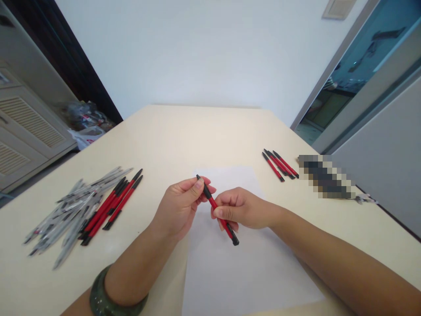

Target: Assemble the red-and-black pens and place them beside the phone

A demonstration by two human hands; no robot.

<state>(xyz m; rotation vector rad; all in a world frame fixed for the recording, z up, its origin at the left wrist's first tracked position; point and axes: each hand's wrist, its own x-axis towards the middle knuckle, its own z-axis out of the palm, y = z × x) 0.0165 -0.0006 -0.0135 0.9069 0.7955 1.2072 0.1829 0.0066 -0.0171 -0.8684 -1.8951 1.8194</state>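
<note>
Both hands hold one red and black pen [226, 227] over a white sheet of paper [223, 272]. My left hand [180, 202] pinches its black tip end between thumb and fingers. My right hand [241, 208] is closed round the red barrel lower down, with the thumb on top. The pen slants from upper left to lower right, its black clip end pointing toward me. Several red and black pens [113, 199] lie left of my left hand, beside a pile of clear and grey refills or thin pens [72, 215], whose exact kind I cannot tell.
More red and black pens [281, 166] lie on the right of the cream table [197, 136], near a pixelated dark object [325, 177] with a small attached strap. A wall [204, 52] stands behind the table. Bags [87, 131] sit beyond its left edge.
</note>
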